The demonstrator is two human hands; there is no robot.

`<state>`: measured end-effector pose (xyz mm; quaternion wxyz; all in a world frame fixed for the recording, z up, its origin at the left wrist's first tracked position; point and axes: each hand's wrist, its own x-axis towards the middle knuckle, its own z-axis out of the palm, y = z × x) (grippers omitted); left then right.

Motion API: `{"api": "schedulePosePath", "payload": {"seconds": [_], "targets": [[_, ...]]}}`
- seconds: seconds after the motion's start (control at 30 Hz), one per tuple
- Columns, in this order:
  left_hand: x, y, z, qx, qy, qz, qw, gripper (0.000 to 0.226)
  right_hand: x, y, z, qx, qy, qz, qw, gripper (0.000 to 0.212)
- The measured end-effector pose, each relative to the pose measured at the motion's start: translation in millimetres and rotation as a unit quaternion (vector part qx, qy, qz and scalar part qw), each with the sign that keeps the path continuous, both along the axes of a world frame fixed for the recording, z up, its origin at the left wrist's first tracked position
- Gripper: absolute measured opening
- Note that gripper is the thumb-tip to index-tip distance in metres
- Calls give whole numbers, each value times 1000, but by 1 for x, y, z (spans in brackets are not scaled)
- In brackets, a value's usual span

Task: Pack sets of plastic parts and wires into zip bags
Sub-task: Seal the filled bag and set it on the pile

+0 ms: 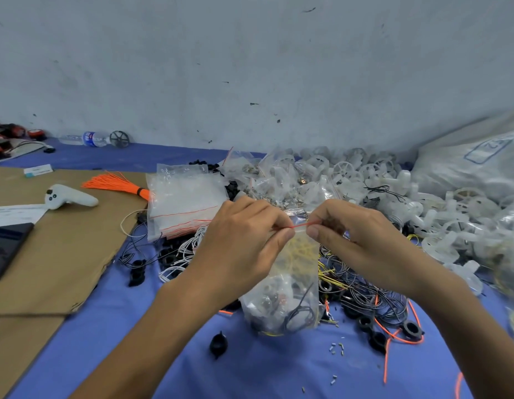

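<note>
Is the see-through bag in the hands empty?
Not empty: yellow wires and small plastic parts show inside the clear plastic zip bag pinched by the left hand and right hand.

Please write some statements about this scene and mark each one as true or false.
1. The left hand and the right hand both pinch the top of the zip bag. True.
2. The zip bag is empty. False: it holds wires and small parts.
3. The water bottle stands upright. False: it lies on its side near the wall.
4. The orange wire bundle lies on the cardboard. True.
</note>
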<state>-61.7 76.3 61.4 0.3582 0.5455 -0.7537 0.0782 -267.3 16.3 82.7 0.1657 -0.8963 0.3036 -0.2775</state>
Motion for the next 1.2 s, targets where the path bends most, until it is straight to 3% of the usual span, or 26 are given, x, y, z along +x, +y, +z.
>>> {"api": "schedulePosePath", "payload": {"seconds": [0.37,0.53,0.73,1.2], "targets": [[5,1,-7,-10,-23,0,1000,19,-1,-1,-4,-1,2,1,1000,7],[4,2,-10,1,13,-13,1000,22,6,2,-6,-19,8,13,1000,8],[10,5,-13,4,30,-1,1000,8,3,0,-9,-18,1,-4,1000,8],[14,7,-16,38,43,-2,998,17,7,-1,-18,16,-32,4,999,9]]}}
